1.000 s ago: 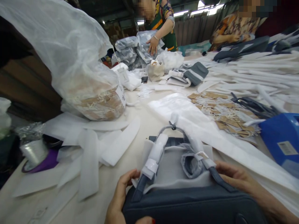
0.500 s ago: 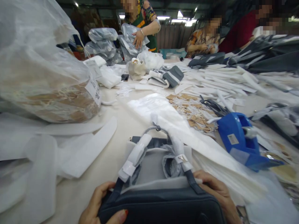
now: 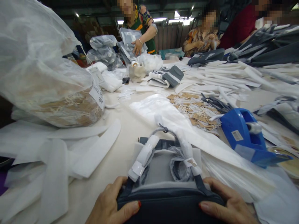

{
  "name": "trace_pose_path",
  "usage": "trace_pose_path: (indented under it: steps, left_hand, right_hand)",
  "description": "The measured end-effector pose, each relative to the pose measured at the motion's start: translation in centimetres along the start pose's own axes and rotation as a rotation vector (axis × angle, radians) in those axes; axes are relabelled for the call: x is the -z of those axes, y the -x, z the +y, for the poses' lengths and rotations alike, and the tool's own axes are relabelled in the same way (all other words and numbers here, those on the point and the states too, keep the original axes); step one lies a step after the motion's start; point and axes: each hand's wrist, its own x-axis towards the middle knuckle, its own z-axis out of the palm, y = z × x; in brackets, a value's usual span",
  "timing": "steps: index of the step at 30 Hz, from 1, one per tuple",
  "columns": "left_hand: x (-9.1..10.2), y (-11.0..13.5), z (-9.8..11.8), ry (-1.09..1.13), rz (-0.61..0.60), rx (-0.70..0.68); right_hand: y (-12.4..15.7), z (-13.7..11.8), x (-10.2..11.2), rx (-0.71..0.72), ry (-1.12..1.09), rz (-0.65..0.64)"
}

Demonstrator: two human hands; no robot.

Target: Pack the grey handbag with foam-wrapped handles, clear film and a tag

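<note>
A dark blue-grey handbag [image 3: 168,205] lies on the table at the bottom centre, its lower part cut off by the frame. My left hand [image 3: 112,202] grips the bag's left side, thumb on the near face and fingers behind. On the right side my right hand [image 3: 230,202] holds it the same way. The bag's handle [image 3: 142,158] stretches away from me, wrapped in white foam and clear film. Beneath the handle lies a pale grey sheet [image 3: 161,169]. A dark rolled piece [image 3: 161,143] sits at the far end.
A blue tape dispenser [image 3: 243,137] stands at the right, near a heap of brown tags [image 3: 193,109]. White foam strips [image 3: 88,155] cover the left, beside a large plastic sack [image 3: 70,105]. A stack of white sheets [image 3: 198,137] runs diagonally. Co-workers handle items across the table.
My right thumb has come onto the near face of the handbag. The bag and both hands appear farther right in view. A co-worker's wrapped package stands more upright.
</note>
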Motion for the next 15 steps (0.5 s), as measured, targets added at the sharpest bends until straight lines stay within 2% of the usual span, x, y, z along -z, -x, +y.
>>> trace_pose_path:
  steps: [2,5,8,10,13,15]
  left_hand:
    - [0.1,-0.6,1.4,-0.102,0.0,-0.001]
    - [-0.2,-1.9,3.4,-0.302,0.01,0.029]
    - [-0.5,-3.4,4.1,-0.377,0.022,-0.016]
    - [-0.8,-4.3,3.7,-0.183,-0.056,0.014]
    - [-1.2,-5.3,2.6,0.397,-0.222,0.171]
    - [-1.4,-5.7,2.3,0.647,-0.272,0.244]
  right_hand:
    - [0.1,0.2,-0.3,-0.014,-0.061,-0.012]
    - [0.3,0.0,-0.4,-0.028,-0.075,0.047]
    - [0.5,-0.3,-0.6,-0.003,-0.011,0.111]
    - [0.6,-0.2,-0.8,0.021,0.022,0.136]
    - [0.5,0.3,-1.0,0.028,0.008,0.165]
    - [0.3,0.5,-1.1,0.019,-0.054,0.156]
